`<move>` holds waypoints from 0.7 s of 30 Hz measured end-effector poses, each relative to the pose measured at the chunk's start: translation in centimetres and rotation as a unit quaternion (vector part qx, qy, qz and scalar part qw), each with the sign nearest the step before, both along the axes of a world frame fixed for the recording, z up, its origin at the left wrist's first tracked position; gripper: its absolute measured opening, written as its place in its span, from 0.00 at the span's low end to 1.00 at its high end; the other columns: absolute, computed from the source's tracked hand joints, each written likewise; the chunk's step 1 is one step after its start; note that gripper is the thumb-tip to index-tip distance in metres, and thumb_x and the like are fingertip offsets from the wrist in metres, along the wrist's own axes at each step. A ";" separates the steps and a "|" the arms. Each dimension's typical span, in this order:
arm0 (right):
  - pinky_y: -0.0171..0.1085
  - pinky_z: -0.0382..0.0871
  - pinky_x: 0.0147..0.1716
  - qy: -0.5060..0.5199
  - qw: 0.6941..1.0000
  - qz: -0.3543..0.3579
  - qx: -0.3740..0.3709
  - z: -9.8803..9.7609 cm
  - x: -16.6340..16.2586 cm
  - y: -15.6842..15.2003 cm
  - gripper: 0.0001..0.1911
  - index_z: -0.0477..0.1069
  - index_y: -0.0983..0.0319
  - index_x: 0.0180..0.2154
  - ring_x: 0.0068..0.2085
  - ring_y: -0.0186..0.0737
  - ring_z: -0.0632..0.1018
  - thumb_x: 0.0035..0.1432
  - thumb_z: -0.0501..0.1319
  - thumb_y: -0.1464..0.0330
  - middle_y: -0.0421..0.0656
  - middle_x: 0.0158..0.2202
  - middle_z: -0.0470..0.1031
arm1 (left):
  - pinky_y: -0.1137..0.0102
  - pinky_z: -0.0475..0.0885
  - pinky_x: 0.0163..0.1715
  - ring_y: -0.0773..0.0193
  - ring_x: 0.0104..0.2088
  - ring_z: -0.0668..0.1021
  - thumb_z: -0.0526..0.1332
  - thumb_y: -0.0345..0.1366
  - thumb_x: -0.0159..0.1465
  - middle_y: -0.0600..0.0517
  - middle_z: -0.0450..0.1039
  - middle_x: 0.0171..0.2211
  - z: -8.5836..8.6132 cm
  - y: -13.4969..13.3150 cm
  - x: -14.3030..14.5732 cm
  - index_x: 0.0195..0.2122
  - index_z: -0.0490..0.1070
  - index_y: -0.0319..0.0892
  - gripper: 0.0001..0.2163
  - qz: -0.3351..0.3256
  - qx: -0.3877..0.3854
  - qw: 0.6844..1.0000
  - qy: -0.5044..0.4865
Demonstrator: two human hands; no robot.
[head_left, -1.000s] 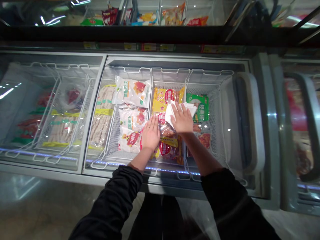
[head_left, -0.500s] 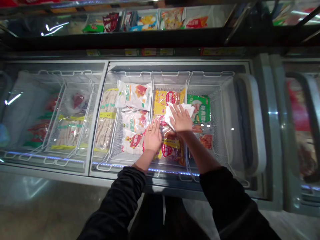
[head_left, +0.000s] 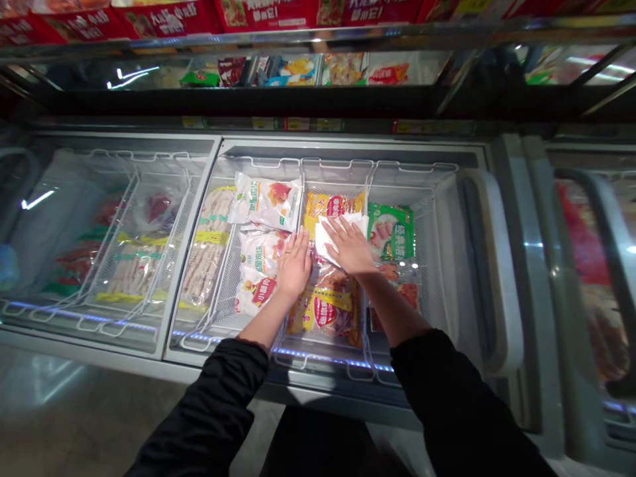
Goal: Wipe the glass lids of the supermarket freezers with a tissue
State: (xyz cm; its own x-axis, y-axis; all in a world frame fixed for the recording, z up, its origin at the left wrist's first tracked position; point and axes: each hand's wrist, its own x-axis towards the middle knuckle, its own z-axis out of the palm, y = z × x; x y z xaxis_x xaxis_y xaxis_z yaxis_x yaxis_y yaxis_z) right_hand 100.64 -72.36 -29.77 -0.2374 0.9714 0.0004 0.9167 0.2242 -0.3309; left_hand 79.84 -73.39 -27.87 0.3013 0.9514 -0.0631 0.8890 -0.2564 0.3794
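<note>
My right hand (head_left: 349, 247) holds a folded white cloth (head_left: 325, 237) pressed beneath its palm and outstretched fingers. Cloth and hand appear to rest on the clear lid of a chest freezer, over yellow food packs (head_left: 322, 317) in a wire basket. Left of it, my left hand (head_left: 295, 265) lies with fingers extended and little gap between them, touching the same surface, with a ring on one finger. White bags of frozen food (head_left: 268, 201) show through beside and beyond it. A green pack (head_left: 391, 230) lies below, just right of the cloth.
A raised pale lid handle (head_left: 514, 291) stands at the right. The neighbouring freezer section (head_left: 134, 265) on the left holds more packs. Beyond the freezer run a dark ledge and a metal-edged shelf with red boxes (head_left: 173, 18). A blue-lit strip runs along the near side.
The view has tilted up, bringing the red boxes into sight. My right hand and the cloth have slid left, off the green pack's edge. My left hand has shifted slightly left and away from me.
</note>
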 end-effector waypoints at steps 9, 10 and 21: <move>0.61 0.56 0.74 -0.021 0.992 -0.118 0.026 -0.5 -2.3 -4.5 0.32 0.59 0.57 0.77 0.78 0.58 0.61 0.76 0.52 0.63 0.45 0.78 0.58 | 0.55 0.58 0.78 0.57 0.78 0.60 0.50 0.32 0.76 0.49 0.58 0.78 -0.9 6.5 2.1 0.77 0.59 0.42 0.28 -0.015 0.026 0.998 0.052; 0.60 0.56 0.75 -0.012 0.996 -0.082 0.036 -0.6 -2.6 -4.0 0.32 0.60 0.56 0.76 0.78 0.57 0.62 0.76 0.53 0.63 0.44 0.78 0.59 | 0.55 0.58 0.78 0.57 0.78 0.60 0.49 0.33 0.77 0.49 0.59 0.77 -1.0 6.4 2.1 0.77 0.59 0.42 0.28 -0.013 0.031 0.998 0.052; 0.64 0.60 0.72 -0.022 0.986 -0.151 0.064 -1.7 2.2 1.1 0.32 0.60 0.60 0.76 0.76 0.60 0.65 0.76 0.53 0.62 0.48 0.77 0.60 | 0.56 0.61 0.77 0.55 0.77 0.64 0.50 0.30 0.76 0.47 0.61 0.76 -0.9 6.2 2.0 0.74 0.64 0.38 0.26 -0.011 0.047 0.998 0.047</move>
State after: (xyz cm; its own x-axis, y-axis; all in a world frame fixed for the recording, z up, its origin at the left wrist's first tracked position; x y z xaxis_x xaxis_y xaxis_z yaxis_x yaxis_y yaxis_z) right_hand 102.80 -71.24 -31.44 0.0600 0.9905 0.1234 0.9608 -0.0238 -0.2762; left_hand 81.82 -67.22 -28.72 0.3184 0.9479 -0.0025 0.9137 -0.3062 0.2671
